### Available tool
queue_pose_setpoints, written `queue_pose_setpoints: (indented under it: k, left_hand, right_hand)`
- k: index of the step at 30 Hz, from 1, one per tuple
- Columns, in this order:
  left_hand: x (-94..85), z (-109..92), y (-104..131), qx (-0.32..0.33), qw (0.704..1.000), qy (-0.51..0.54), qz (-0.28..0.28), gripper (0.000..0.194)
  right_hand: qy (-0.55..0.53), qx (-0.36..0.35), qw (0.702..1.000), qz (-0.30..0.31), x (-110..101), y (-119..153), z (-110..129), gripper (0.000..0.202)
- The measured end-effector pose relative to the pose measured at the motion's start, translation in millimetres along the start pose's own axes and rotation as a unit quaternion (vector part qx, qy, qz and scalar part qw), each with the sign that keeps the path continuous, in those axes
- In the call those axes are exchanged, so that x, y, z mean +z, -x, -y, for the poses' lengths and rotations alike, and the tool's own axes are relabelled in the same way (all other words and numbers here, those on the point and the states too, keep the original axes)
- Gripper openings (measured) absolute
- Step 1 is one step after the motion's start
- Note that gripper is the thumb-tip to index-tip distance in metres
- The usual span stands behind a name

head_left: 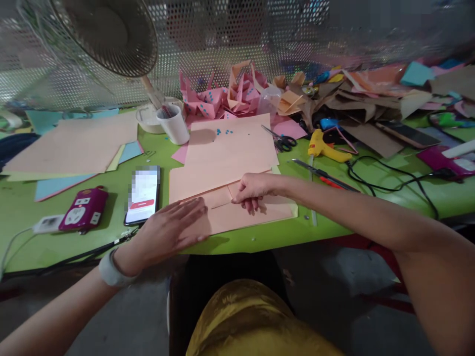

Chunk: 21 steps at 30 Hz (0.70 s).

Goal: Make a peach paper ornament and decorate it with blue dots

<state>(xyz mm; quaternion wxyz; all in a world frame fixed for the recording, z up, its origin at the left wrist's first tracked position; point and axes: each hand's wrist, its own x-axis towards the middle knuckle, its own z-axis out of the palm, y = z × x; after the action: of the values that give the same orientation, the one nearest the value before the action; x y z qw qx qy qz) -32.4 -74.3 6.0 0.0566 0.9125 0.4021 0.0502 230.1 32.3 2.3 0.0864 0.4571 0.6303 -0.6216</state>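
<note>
A peach sheet of paper (pixel 226 220) lies near the table's front edge, with a narrow folded flap and a crease along it. My left hand (pixel 181 217) rests flat on its left part, fingers stretched out. Over the middle, my right hand (pixel 252 190) is closed, with thumb and forefinger pinched at the flap's edge. The remaining fingers curl under and touch the paper. Behind it lies another peach sheet (pixel 228 148) bearing a few small blue dots.
Right of the paper are scissors (pixel 284 142), a yellow glue gun (pixel 326 148) and a red-and-black cutter (pixel 330 179). To the left lie a lit phone (pixel 143 195) and a purple socket block (pixel 83 210). A white cup (pixel 173 126), a fan (pixel 111 34) and folded pink paper (pixel 208 99) stand behind.
</note>
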Motion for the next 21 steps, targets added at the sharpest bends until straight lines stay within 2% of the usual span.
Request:
queue_pose_setpoints:
  k: [2,4,6,8,10,12,21]
  left_hand:
    - [-11.4,-3.1,-13.6,-0.089,0.995,0.051,-0.012,0.054]
    - [-17.7,-8.0,-34.8,-0.178,0.976,0.124,0.018,0.052]
    - [-16.9,-12.0,-58.0,-0.214,0.937,0.257,0.097,0.051]
    - [-10.8,-13.4,-77.8,-0.247,0.894,0.331,0.176,0.049]
    - [-3.7,-12.1,-90.7,-0.253,0.866,0.366,0.23,0.046]
    - [1.1,-9.3,-96.6,-0.258,0.852,0.383,0.248,0.047]
    - [8.3,-0.5,-96.7,-0.258,0.833,0.42,0.251,0.053]
  right_hand:
    - [0.004,0.0,1.0,0.002,0.0,-0.4,0.5,0.033]
    - [0.007,0.002,1.0,0.001,0.4,-0.8,0.9,0.032]
    - [0.002,0.006,1.0,0.002,0.8,-1.1,1.0,0.028]
    - [-0.006,0.006,1.0,0.008,0.7,-1.4,0.4,0.024]
    - [-0.012,-0.001,1.0,0.014,0.1,-2.1,-1.2,0.02]
    - [-0.013,-0.009,1.0,0.015,-0.8,-3.4,-3.2,0.02]
    - [-0.003,-0.012,1.0,0.012,0.6,-0.8,0.7,0.023]
